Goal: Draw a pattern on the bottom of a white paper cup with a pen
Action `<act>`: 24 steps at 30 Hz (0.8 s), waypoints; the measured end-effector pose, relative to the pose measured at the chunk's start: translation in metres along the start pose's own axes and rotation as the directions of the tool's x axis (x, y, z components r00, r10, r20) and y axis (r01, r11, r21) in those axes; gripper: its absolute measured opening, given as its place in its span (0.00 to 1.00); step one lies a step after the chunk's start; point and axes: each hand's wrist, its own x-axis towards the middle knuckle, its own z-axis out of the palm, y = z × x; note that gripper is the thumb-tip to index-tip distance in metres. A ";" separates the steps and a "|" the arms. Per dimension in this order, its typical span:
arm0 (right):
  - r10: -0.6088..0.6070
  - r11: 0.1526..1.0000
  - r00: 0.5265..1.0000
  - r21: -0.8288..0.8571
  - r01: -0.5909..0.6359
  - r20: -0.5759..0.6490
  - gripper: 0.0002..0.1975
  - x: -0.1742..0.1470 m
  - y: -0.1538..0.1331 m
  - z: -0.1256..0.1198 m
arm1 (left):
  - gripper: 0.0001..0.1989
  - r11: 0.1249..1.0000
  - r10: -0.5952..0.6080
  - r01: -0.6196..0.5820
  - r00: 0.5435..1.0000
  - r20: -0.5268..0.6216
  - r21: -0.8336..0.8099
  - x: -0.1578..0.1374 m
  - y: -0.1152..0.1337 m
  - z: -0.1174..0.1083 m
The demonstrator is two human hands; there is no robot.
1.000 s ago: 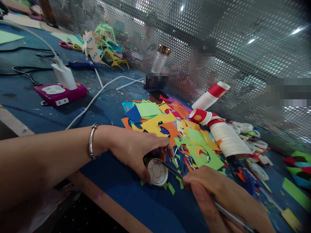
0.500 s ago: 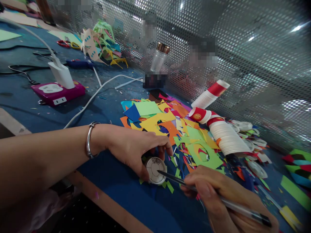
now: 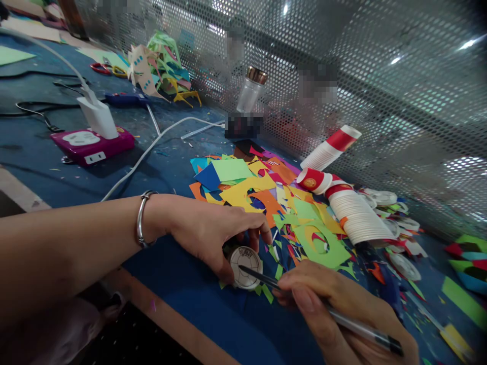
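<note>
My left hand (image 3: 207,230), a silver bangle on its wrist, curves its thumb and fingers round a small white disc (image 3: 246,276) with a raised rim, like the bottom of a paper cup. Dark lines and curls are drawn on the disc's face, and green paper bits stick out at its lower edge. In my right hand (image 3: 335,309) is a black-tipped pen (image 3: 266,279) with a clear barrel, its point on or just over the disc's left part. Coloured paper scraps (image 3: 243,188) lie beyond both hands.
Stacked paper cups (image 3: 357,215) lie at the right against a perforated metal screen (image 3: 365,101). A clear bottle (image 3: 251,91) stands by it. At the left are a purple power strip (image 3: 114,147), a white charger (image 3: 98,117) with its cable, and scissors (image 3: 108,69).
The pen and my right hand have moved left, taking the tip from the disc's middle to its left part. My left hand keeps its hold on the disc.
</note>
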 end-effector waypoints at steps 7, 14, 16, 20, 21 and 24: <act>-0.044 0.999 0.999 0.029 0.043 0.025 0.10 0.003 -0.003 0.002 | 0.39 1.000 -0.020 0.020 1.000 -0.001 0.011 0.000 0.001 0.000; 0.002 1.000 1.000 0.024 -0.002 0.007 0.10 -0.001 0.000 0.002 | 0.39 1.000 0.000 0.000 1.000 -0.002 0.013 -0.001 0.000 -0.001; -0.011 1.000 1.000 0.022 0.011 0.004 0.10 -0.003 0.001 0.002 | 0.39 1.000 0.004 -0.004 1.000 -0.003 0.014 -0.001 0.000 0.000; -0.026 1.000 0.999 0.012 0.026 0.021 0.10 -0.006 0.000 0.002 | 0.39 1.000 -0.005 0.005 1.000 -0.001 0.020 -0.001 0.000 0.000; -0.027 0.999 1.000 0.019 0.026 0.008 0.10 -0.006 -0.001 0.002 | 0.39 1.000 -0.007 0.007 1.000 -0.001 0.024 -0.001 0.000 0.000; 0.053 0.998 0.998 0.044 -0.055 0.031 0.09 -0.004 -0.002 0.002 | 0.39 0.999 -0.011 0.011 1.000 0.000 0.030 -0.001 0.002 0.000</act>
